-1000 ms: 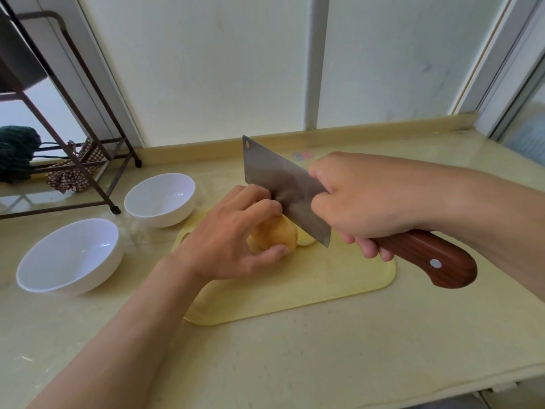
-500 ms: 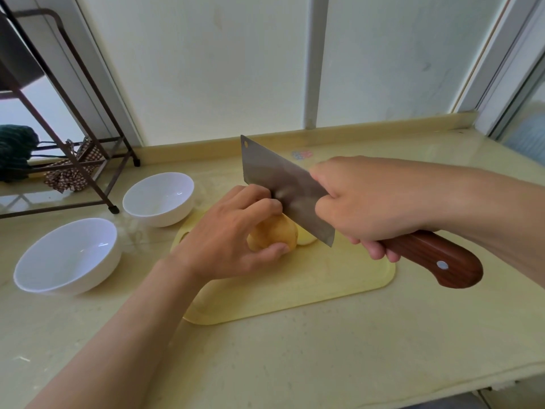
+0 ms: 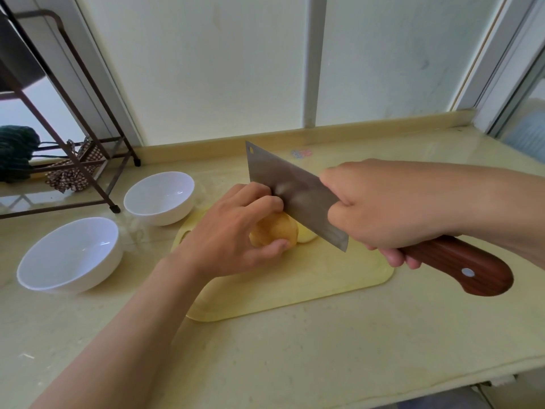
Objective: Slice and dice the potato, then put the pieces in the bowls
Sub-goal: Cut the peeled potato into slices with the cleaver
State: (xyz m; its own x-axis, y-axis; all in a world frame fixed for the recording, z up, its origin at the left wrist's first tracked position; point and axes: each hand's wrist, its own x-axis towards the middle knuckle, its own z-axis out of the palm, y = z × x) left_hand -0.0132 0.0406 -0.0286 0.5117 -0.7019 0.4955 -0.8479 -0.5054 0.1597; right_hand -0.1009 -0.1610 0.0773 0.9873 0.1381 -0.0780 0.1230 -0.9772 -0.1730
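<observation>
Yellow-skinned round potato (image 3: 274, 233) on pale yellow plastic chopping board (image 3: 324, 276), half hidden by the gripping left hand (image 3: 230, 234), right hand (image 3: 383, 211) clenched around wood-handled steel cleaver (image 3: 295, 187), which partly masks a cut slice (image 3: 308, 237), edge contact unclear.

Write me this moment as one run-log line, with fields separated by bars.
stage: slicing | left hand: holds potato on cutting board | right hand: grips cleaver, blade beside potato | near bowl, far bowl: no pieces
</observation>
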